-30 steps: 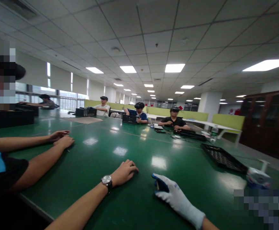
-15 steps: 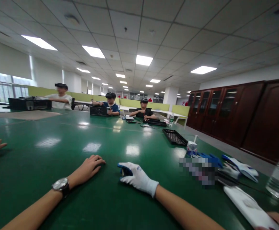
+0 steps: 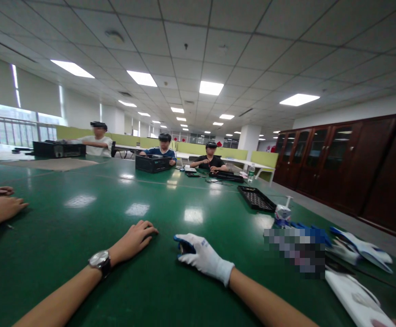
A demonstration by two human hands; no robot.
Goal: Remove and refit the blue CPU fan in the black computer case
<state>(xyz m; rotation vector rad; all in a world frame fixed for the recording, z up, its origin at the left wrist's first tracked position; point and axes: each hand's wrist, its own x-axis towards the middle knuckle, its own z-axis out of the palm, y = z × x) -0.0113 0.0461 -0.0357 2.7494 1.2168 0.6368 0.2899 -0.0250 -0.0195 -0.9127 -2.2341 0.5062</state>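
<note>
The white-gloved right hand [image 3: 203,259] curls loosely on the glossy green table [image 3: 82,236], seemingly over a small dark object [image 3: 183,248]. The bare left hand [image 3: 135,240] lies just beside it, fingers relaxed, holding nothing.

Bare left hand [image 3: 135,240] and gloved right hand [image 3: 200,255] resting on green table [image 3: 82,218], black tray [image 3: 256,199] beyond

an open-plan office: tiled ceiling with light panels [image 3: 211,87], green partitions [image 3: 198,149], long green worktable [image 3: 82,218], wooden cabinets [image 3: 337,159].
</note>
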